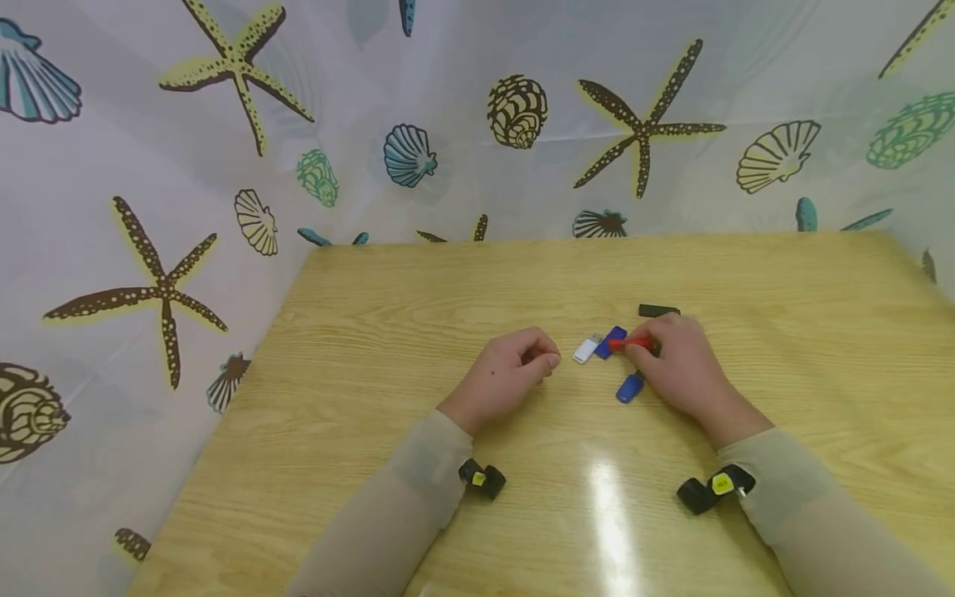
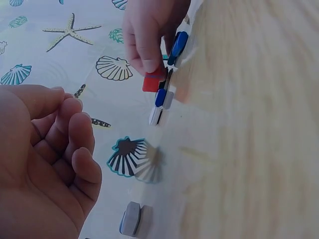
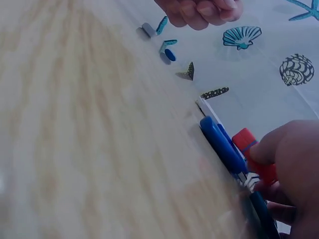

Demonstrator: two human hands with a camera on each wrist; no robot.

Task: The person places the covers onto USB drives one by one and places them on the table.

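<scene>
Between thumb and fingers my right hand (image 1: pixel 679 361) pinches a red USB stick (image 1: pixel 627 343), held over the small group of sticks. Just below it in the head view lie a dark blue USB stick (image 1: pixel 612 341) and, touching its side, a white USB stick (image 1: pixel 586 349) with its metal plug showing. A rounder blue USB stick (image 1: pixel 630 388) lies nearer to me, its far end by my right fingers. Beyond the hand is a black stick (image 1: pixel 660 311). My left hand (image 1: pixel 511 369) rests left of the group, fingers loosely curled, holding nothing.
Near the left hand, the left wrist view shows a small grey piece (image 2: pixel 130 219); the right wrist view also has a small blue piece (image 3: pixel 170 55). The wooden table (image 1: pixel 373 332) meets a shell-print curtain (image 1: pixel 462 191) at its back and left edges.
</scene>
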